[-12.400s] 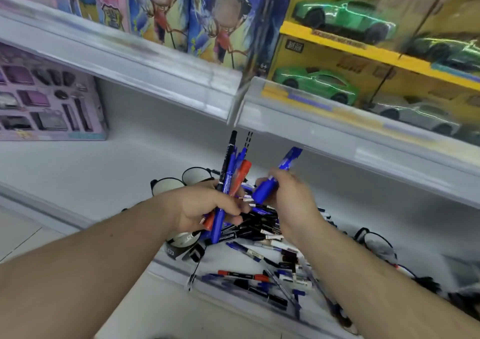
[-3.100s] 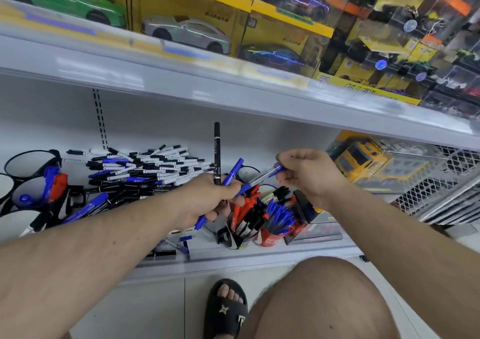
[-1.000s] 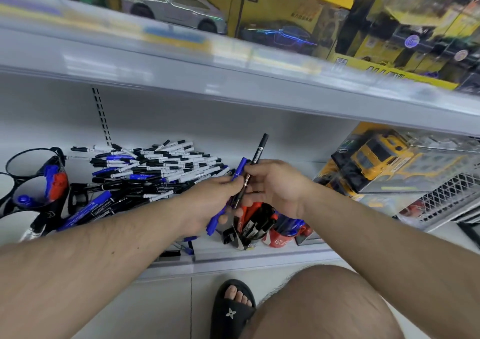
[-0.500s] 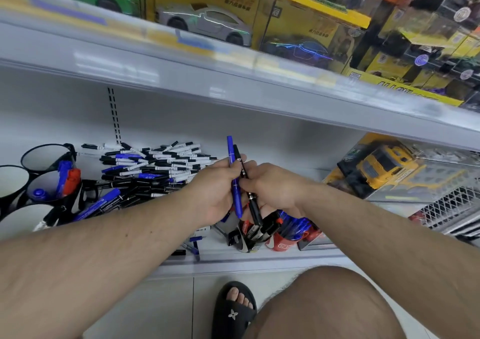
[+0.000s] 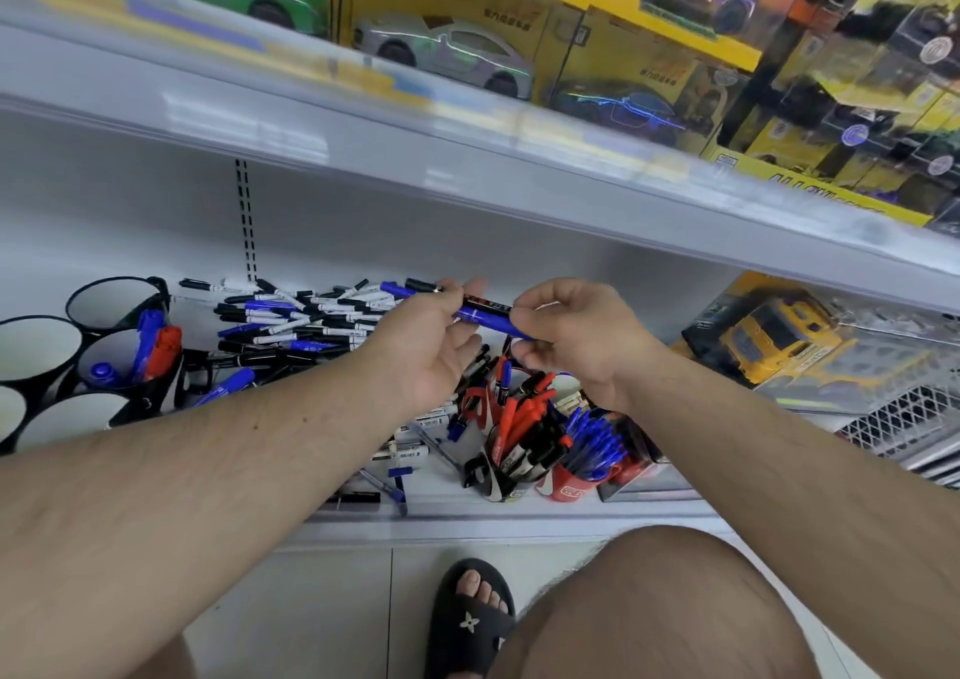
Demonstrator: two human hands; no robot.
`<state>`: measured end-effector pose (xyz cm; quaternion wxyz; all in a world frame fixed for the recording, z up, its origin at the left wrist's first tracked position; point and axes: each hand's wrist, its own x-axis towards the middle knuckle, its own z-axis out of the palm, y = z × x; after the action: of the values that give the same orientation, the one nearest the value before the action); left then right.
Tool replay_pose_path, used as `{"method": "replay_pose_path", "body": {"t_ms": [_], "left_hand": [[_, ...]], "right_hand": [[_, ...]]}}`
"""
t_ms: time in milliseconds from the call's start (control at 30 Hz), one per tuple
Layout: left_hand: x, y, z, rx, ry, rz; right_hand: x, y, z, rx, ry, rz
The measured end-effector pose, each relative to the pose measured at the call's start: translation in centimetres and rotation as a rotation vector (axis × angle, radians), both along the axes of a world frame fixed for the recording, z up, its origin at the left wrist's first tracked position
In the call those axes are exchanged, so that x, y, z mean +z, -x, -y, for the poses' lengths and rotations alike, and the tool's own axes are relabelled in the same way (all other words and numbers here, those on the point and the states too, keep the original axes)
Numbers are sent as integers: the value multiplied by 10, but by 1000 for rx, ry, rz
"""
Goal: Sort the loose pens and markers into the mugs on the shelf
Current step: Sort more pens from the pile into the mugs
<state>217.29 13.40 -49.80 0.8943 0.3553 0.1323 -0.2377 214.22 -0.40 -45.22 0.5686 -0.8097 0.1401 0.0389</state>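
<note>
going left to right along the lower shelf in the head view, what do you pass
black mugs → pile of loose pens → left hand → blue marker → right hand → yellow toy truck

White metal shelving fills the view. The upper shelf (image 5: 363, 122) carries boxed toy cars (image 5: 447, 49) in yellow packaging. At the lower shelf's right end stands a boxed yellow truck (image 5: 779, 335) beside a wire basket (image 5: 904, 418). Pale floor tiles (image 5: 311, 616) lie below.
</note>
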Motion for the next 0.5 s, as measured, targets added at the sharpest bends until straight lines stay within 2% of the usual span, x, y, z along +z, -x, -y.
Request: {"method": "replay_pose_path", "body": {"t_ms": [67, 200, 333, 400, 500], "left_hand": [[-2, -2, -6, 12, -25, -9], [-7, -8, -21, 10, -304, 22], [-10, 4, -14, -221, -541, 155], [-12, 10, -7, -280, -579, 185], [-17, 9, -6, -271, -567, 167]], "right_hand": [[4, 0, 6, -4, 46, 29], [13, -1, 22, 22, 124, 20], [11, -2, 24, 51, 187, 18], [4, -3, 20, 72, 183, 7], [-5, -7, 18, 55, 67, -6]]}}
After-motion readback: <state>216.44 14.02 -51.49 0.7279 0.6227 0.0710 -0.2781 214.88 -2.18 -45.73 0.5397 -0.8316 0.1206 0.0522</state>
